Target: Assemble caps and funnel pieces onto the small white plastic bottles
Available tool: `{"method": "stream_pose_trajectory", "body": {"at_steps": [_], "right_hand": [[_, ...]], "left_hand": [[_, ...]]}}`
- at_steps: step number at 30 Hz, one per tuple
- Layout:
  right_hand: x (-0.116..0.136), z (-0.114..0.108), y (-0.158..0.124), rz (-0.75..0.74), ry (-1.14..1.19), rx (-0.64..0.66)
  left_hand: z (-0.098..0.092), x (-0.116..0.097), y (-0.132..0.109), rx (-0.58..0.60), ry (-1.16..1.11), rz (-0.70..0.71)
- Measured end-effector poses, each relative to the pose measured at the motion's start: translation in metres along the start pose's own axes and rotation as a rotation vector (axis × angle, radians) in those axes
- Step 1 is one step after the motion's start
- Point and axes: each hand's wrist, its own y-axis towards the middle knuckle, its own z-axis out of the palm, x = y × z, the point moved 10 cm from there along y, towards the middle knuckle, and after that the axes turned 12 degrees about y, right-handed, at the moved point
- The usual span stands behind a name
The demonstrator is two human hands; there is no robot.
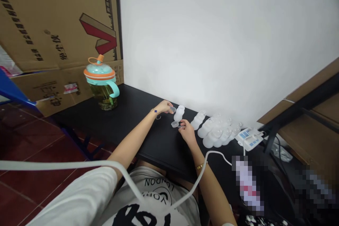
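Note:
An open-necked white plastic bottle (179, 113) stands upright on the black table between my hands. My left hand (164, 107) is closed in a pinch on a small clear plastic piece (173, 109) just left of the bottle's neck. In front of the bottle, the fingers of my right hand (186, 130) are closed on another small clear piece, whose thin part runs toward a round translucent cup-like part (174, 124). Whether these two are joined is too small to tell. To the right stands a similar bottle with a clear top (198, 120).
Several more white bottles (213, 137) cluster at the right, beside a white power strip (249, 138). A lidded drink jug (102, 84) stands at the left before a large cardboard box (60, 17). A white cable (103, 163) crosses the foreground, over my arms. The wall (212, 35) borders the table's back.

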Motion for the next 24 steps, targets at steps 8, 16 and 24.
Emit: {"method": "stream_pose_trajectory", "body": {"at_steps": [8, 16, 24], "right_hand": [[0.014, -0.004, -0.004, -0.052, -0.331, 0.025], [0.020, -0.006, -0.007, 0.021, -0.363, 0.043], [0.021, -0.008, -0.008, 0.055, -0.301, 0.037]], "left_hand": [[0.004, 0.006, -0.013, -0.123, -0.030, 0.040], [0.001, -0.013, -0.030, -0.218, 0.324, 0.132], [0.012, -0.007, -0.035, -0.143, 0.598, 0.032]]}}
